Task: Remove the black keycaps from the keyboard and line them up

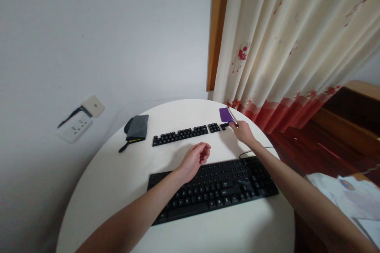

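Observation:
A black keyboard (213,187) lies on the round white table (118,182) in front of me. Beyond it, several loose black keycaps (179,135) are laid out in rows. My left hand (194,159) hovers above the keyboard's far edge, fingers loosely curled, nothing visible in it. My right hand (242,130) reaches to the right end of the keycap rows and pinches a thin silvery tool (232,117). The tool's far end rests by a small purple item (226,114) near the curtain.
A grey pouch (137,127) with a black strap lies at the table's back left. A wall socket (75,126) sits on the white wall. A cream curtain with red flowers (285,47) hangs at the right, above a dark wooden floor. White fabric (350,197) lies at the lower right.

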Motion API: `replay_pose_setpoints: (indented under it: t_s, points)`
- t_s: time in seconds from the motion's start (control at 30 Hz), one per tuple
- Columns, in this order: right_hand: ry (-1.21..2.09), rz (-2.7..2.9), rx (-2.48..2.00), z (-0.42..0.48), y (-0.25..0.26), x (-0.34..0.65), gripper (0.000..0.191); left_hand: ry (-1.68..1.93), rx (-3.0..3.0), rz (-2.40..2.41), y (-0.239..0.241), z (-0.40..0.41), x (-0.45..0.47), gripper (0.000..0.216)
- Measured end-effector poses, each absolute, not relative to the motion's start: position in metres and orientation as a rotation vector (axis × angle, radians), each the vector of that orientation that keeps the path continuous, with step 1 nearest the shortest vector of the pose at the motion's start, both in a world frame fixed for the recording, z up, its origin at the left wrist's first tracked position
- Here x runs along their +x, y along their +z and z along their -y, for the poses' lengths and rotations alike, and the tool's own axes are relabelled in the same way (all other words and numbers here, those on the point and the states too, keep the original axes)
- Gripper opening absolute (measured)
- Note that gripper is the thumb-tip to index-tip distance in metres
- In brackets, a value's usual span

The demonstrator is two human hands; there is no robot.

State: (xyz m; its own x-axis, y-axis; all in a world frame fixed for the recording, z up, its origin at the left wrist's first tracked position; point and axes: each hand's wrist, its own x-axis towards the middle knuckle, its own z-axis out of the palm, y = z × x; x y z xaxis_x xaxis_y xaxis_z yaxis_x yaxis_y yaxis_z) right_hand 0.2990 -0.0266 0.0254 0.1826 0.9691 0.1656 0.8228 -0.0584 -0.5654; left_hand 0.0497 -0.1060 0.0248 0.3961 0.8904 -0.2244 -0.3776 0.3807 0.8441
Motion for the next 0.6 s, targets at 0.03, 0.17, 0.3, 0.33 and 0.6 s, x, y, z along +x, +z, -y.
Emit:
replay_pose_setpoints:
  t_s: [0.03, 0.17, 0.3, 0.33, 0.6]
  points:
    - [0.350, 1.659, -1.884, 0.034, 0.031, 0.304, 0.040, 0.920, 0.794, -0.770, 0.024, 0.106, 0.050, 0.023]
    - [0.357, 1.521, -1.619, 0.081, 0.052, 0.332, 0.054, 0.915, 0.796, -0.777, 0.025, 0.106, 0.050, 0.024]
    - [0.307, 1.416, -1.611, 0.139, 0.055, 0.352, 0.051, 0.913, 0.800, -0.791, 0.030, 0.107, 0.051, 0.024]
    - [0.344, 1.381, -1.634, 0.152, 0.052, 0.354, 0.051, 0.917, 0.801, -0.794, 0.030, 0.107, 0.051, 0.024]
    - [0.583, 1.307, -1.720, 0.199, 0.022, 0.348, 0.044, 0.920, 0.812, -0.782, 0.026, 0.105, 0.049, 0.026]
